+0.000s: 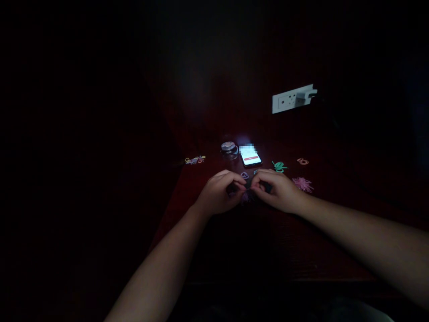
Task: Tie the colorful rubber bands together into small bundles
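Note:
My left hand (224,191) and my right hand (275,190) meet fingertip to fingertip over the dark red table, each closed in a pinch. Something small and thin seems to be between the fingertips, too dim to make out. Just below them lies a dark purple pile of small bands (246,197), partly hidden. Beyond the fingers is a small cluster of lilac bands (244,175). To the right of my right hand sits a pile of pink bands (303,184), with green bands (279,167) and a few orange bands (302,161) farther back.
A lit phone (251,156) lies on the table (301,250) behind my hands, beside a small lidded clear jar (229,151). Mixed coloured bands (195,159) lie near the left edge. A white wall socket (291,99) holds a plug with a cable. The surroundings are very dark.

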Demonstrator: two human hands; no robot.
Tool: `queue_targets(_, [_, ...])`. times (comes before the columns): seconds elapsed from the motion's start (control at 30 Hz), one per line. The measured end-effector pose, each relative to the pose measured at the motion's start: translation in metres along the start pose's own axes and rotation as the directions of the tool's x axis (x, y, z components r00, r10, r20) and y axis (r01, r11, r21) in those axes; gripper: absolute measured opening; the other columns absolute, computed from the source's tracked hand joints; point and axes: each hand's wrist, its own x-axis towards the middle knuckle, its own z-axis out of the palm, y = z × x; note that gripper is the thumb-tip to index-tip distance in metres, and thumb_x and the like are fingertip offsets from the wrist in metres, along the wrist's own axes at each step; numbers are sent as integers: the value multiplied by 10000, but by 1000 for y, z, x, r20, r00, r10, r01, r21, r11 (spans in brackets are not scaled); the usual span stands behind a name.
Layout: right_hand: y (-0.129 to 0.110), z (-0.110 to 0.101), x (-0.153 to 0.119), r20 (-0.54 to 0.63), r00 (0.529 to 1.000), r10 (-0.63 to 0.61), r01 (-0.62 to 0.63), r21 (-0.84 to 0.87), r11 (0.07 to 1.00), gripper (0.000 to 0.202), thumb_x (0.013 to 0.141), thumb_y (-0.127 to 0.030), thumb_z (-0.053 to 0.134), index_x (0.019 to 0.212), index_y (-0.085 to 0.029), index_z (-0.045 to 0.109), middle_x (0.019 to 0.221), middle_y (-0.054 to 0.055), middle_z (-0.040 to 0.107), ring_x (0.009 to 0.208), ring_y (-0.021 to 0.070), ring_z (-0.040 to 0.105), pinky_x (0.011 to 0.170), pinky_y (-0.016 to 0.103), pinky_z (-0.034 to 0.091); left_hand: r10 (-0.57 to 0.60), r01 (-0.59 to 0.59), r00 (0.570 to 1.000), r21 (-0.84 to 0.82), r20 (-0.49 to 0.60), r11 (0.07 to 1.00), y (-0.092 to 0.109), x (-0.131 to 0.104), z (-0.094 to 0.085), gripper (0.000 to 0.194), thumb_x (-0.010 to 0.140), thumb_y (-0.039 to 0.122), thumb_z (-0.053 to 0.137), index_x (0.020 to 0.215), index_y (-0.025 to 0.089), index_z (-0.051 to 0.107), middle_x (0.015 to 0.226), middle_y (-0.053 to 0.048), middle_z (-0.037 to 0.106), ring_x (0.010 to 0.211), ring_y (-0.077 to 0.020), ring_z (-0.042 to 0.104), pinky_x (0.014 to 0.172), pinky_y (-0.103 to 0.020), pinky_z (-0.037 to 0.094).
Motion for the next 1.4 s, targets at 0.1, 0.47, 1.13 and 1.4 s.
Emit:
queue_targets(0.1, [-4,-1,0,2,1000,-6,6,-15,1000,82,836,-166,579,759,-192,588,684,-10,552,641,135,506,656,294,375,9,-8,999,-46,34,999,3,0,1,104,832,192,640,925,217,600,847,-9,686,812,-146,639,823,-338,525])
queue_targets(0.47, [-6,1,-1,-38,999,28,-29,-16,999,116,843,-190,575,729,-200,552,651,-19,533,628,137,490,649,297,368,-35,35,999,-21,13,999,4,1,4,99,857,300,659,851,212,616,806,-8,680,754,-135,627,779,-314,536])
queue_targets(1.13, [-3,0,-2,14,1000,-13,13,-24,1000,99,807,-105,552,762,-193,541,682,-17,525,649,142,503,662,299,379,2,-1,998,10,-65,1000,-3,-1,3,58,832,199,649,885,200,625,906,-46,683,864,-177,626,810,-335,524])
queue_targets(1.4, [-1,-1,-4,44,998,-34,34,-17,999,103,812,-98,552,786,-197,557,697,-15,539,667,143,505,678,302,387,-12,13,999,16,-44,1000,-4,-1,2,49,841,206,638,886,195,622,885,-45,679,856,-179,620,797,-332,516])
